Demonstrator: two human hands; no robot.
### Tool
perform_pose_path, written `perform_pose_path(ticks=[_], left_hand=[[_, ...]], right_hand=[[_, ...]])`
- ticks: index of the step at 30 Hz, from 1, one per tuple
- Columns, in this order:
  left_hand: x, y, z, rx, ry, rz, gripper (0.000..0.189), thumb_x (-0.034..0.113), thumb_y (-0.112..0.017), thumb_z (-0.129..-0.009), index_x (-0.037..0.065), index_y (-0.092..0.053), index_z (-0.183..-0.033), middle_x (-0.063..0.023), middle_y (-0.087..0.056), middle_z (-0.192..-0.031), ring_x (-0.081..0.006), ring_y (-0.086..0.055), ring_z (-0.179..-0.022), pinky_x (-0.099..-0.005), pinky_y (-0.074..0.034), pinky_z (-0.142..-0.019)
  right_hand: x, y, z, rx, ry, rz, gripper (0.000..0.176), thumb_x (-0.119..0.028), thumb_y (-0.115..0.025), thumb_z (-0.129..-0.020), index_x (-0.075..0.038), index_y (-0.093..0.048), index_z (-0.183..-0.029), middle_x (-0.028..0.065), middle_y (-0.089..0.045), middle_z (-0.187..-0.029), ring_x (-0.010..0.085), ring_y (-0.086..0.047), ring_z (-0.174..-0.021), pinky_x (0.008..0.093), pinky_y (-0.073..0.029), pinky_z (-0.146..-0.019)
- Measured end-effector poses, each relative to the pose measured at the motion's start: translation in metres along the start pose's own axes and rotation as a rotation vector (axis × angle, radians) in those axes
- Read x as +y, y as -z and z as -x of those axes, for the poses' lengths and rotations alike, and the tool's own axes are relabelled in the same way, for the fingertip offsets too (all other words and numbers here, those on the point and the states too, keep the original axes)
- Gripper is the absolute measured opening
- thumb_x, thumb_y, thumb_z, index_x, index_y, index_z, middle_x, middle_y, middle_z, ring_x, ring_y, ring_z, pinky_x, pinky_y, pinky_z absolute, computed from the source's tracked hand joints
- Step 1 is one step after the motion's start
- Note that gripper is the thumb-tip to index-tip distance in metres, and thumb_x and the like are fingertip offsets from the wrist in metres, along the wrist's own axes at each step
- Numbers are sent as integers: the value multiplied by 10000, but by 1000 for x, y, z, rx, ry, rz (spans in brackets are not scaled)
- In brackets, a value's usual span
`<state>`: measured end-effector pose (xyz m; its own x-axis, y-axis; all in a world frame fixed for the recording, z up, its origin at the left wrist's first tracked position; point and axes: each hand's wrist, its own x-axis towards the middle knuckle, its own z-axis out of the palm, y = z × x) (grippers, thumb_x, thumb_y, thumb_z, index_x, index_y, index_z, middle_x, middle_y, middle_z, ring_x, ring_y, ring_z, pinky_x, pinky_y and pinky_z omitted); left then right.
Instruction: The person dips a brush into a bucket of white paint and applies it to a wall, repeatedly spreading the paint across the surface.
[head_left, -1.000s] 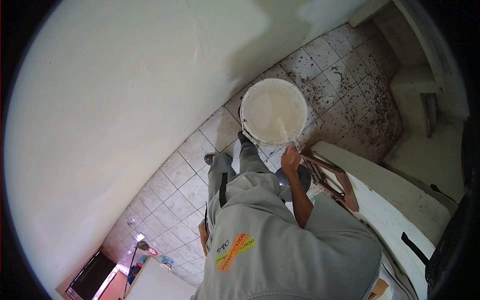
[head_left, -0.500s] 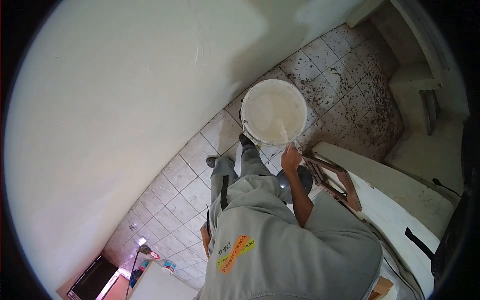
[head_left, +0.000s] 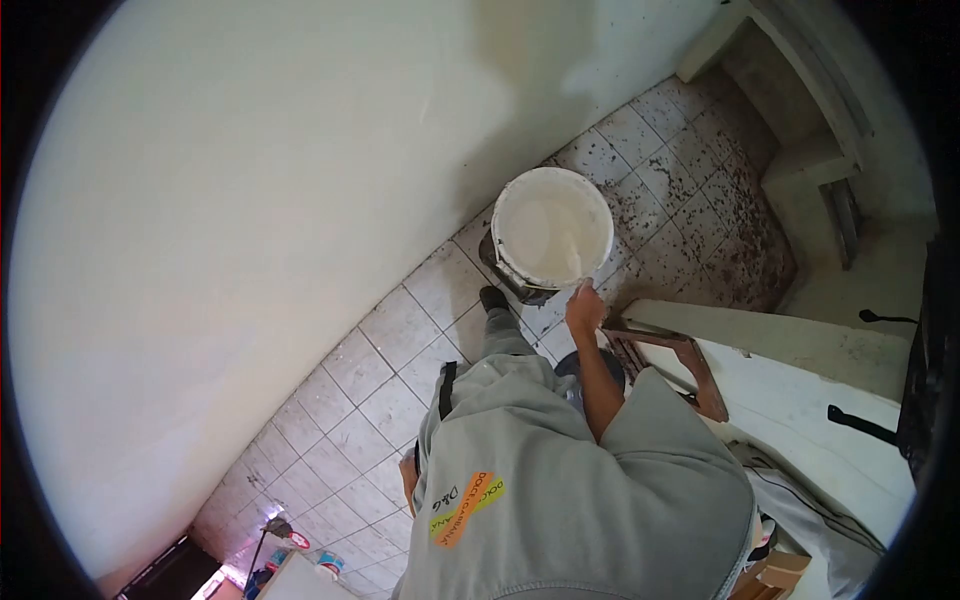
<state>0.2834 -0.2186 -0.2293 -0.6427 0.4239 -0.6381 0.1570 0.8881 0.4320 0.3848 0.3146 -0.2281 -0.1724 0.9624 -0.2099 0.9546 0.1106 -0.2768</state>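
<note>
A round white bucket (head_left: 503, 222) holds creamy white liquid, likely paint, and stands on a dark base (head_left: 488, 255) beside the wall. My right hand (head_left: 584, 308) is closed at the bucket's near rim, around the end of a pale stick-like tool (head_left: 574, 262). The tool's far end dips into the liquid, and its kind is hidden by the white coating. At my left side hangs my left hand (head_left: 408, 474), mostly covered by my grey clothing, with its fingers out of clear sight.
Tiled floor (head_left: 365, 410) runs along the pale wall (head_left: 250, 200), with dark flakes scattered beyond the bucket. To the right are a dark round container (head_left: 570, 365), a brown wooden frame (head_left: 700, 375) and a white ledge (head_left: 770, 345). Small cans (head_left: 328, 565) stand at lower left.
My right hand and the tool have shifted slightly to the right within the bucket. One foot has gone out of sight, and the view has turned a little, showing more of the dark base.
</note>
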Motion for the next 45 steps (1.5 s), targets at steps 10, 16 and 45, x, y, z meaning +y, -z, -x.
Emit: perform_pose_path(ticks=[10,16,45], left_hand=[[-107,-34,75,144,129,300,304,240,-506,-865,54,-645,-1062,-161,-674,-931,-273,-654,-754,-408,-507,-663],[-186,-90,127,71,16,-198,250,230,-529,-825,134,-672,-1006,-136,-675,-935,-312,-651,-824,-430,-505,-708],[-152,-103,57,304,129,918,224,178,-563,-855,3,-628,-978,-106,-629,-692,-167,-571,-533,-275,-433,-442]], right_hand=[[-13,-20,13,37,-28,-8,204,-183,-506,-849,-23,-536,-973,214,-656,-854,388,-642,-822,497,-505,-723],[-22,-18,33,166,8,-87,215,-191,-545,-832,-25,-584,-962,201,-650,-934,377,-628,-903,487,-499,-747],[-64,82,13,-532,-283,-1385,288,-409,-489,-935,-130,-543,-983,13,-405,-589,107,-336,-432,231,-281,-400]])
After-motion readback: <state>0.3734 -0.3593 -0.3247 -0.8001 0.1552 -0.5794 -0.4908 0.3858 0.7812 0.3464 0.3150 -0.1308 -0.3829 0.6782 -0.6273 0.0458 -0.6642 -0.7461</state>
